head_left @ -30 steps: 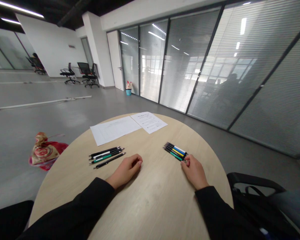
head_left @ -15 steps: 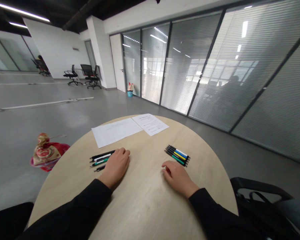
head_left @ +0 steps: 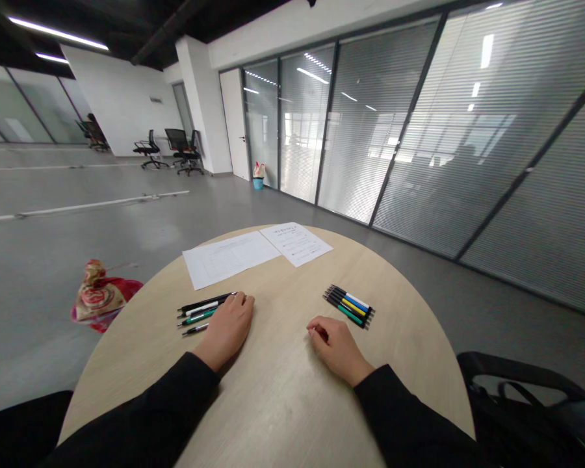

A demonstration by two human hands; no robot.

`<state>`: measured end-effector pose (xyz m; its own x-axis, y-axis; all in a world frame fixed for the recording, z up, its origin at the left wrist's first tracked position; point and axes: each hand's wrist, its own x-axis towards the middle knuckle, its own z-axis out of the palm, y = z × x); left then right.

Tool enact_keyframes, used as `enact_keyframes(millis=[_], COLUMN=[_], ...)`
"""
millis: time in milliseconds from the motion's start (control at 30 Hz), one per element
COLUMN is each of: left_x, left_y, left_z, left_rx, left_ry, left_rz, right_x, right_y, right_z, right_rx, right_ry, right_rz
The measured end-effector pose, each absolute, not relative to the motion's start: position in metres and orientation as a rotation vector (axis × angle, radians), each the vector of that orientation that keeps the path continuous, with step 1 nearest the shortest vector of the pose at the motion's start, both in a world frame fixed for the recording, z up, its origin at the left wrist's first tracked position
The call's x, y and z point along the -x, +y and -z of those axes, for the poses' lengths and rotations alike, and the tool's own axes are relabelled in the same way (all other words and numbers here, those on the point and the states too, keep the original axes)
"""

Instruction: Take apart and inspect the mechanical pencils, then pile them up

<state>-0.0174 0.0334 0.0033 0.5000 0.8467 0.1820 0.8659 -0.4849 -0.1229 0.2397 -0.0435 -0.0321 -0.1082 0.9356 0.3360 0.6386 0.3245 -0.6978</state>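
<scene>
On the round table (head_left: pixel 283 403), left hand (head_left: pixel 228 330) bent low over loose pens (head_left: pixel 196 318): best drawn singly, without rolling neighbours. Right hand (head_left: pixel 338 349) loosely curled near the neat pen row (head_left: pixel 353 309): best clear of it. Cannot tell grip or contents of either; several pen ends hidden beneath the left.
</scene>
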Motion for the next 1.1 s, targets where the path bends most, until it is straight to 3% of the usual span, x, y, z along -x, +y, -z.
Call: enact_keyframes(millis=[200,433,800,1000,1100], left_x=[0.018,0.019,-0.004,-0.012,-0.014], left_y=[0.031,0.028,0.015,0.006,0.002], left_z=[-0.001,0.004,-0.008,-0.007,-0.008], left_rx=[2.514,2.632,3.304,3.413,3.419], left_ry=[-1.423,-1.458,-1.867,-2.087,-2.219], left_rz=[0.076,0.237,0.965,1.607,1.746], right_x=[-0.244,-0.241,-0.239,-0.24,-0.241], right_y=[-0.046,-0.044,-0.045,-0.046,-0.045], right_z=[0.033,0.037,0.034,0.033,0.031], right_rx=[1.396,1.41,1.448,1.435,1.413], right_ry=[-1.794,-1.83,-1.899,-1.909,-1.883], right_rz=[-0.616,-0.606,-0.583,-0.603,-0.64])
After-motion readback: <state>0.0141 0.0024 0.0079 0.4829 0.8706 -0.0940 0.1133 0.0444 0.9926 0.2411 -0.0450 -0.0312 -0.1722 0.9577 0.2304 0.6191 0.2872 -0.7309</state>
